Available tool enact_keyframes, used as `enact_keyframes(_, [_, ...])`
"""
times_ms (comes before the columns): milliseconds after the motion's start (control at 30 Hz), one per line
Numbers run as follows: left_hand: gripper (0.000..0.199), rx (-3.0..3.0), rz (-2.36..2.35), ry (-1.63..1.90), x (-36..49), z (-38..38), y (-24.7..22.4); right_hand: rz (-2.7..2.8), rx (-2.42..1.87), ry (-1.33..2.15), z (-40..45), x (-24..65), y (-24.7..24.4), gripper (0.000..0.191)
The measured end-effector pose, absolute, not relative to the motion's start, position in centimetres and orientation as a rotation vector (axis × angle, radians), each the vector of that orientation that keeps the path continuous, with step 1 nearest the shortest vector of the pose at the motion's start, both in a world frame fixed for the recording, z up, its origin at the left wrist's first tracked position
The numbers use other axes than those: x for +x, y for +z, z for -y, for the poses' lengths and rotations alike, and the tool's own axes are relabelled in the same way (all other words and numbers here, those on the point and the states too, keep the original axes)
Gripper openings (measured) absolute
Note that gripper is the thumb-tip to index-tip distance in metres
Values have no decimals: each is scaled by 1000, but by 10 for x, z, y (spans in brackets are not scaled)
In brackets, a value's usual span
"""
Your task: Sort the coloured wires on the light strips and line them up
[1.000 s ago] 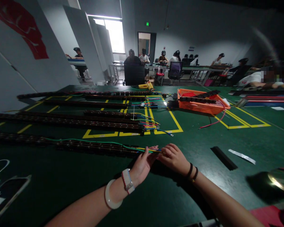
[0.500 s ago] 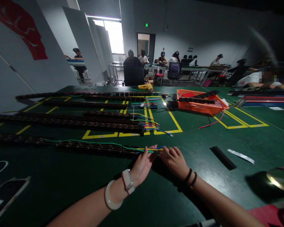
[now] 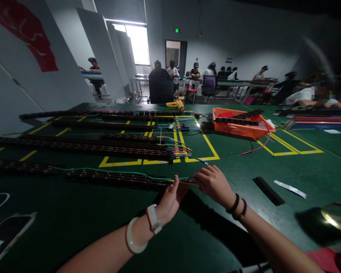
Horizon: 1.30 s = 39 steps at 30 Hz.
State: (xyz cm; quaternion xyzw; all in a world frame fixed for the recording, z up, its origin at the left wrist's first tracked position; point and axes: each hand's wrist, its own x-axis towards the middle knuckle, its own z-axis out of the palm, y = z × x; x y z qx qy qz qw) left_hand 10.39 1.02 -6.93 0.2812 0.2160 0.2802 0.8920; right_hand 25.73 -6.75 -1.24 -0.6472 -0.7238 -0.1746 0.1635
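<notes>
Wires (image 3: 191,184) in green and yellow are running from the right end of a long black chain (image 3: 116,179) into your hands, just above the worktop (image 3: 88,212). Your right hand (image 3: 214,184) is gripping them, its fingers curling closed around the strands. Your left hand (image 3: 170,201) is supporting them beside the chain's end; they are passing between its raised thumb and outstretched fingers, though you cannot tell whether those are pinching. Beyond your hands, more black chains (image 3: 102,146) are lying side by side. An orange basket (image 3: 238,130) is sitting farther back, and a black strip (image 3: 268,190) is resting near a white strip (image 3: 290,189) to your right.
</notes>
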Motion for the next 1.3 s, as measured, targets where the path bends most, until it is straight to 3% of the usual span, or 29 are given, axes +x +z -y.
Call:
enact_keyframes(133, [23,574,-472,576,103,-11,-70,1966,-1882,-505,32,282,-18,19])
enact_keyframes(433, [28,590,-451,543,102,-18,-73,2131,-1896,-449,-5,297,-67,13])
enact_keyframes(667, [25,573,-465,534,102,-18,-71,2030,-1807,-260,38,288,-38,20])
enact_keyframes(900, [26,599,-445,532,104,-18,-73,2077,-1986,-455,92,263,-40,36])
enact_keyframes(1067, [28,604,-450,521,103,-18,-72,2012,-2045,-312,93,259,-44,28])
enact_keyframes(1200, [24,626,-435,529,102,-18,-69,1813,-2209,-248,78,266,-36,38])
enact_keyframes(1300, [22,644,-425,519,101,-21,-70,1704,-2369,13,60,274,-41,44])
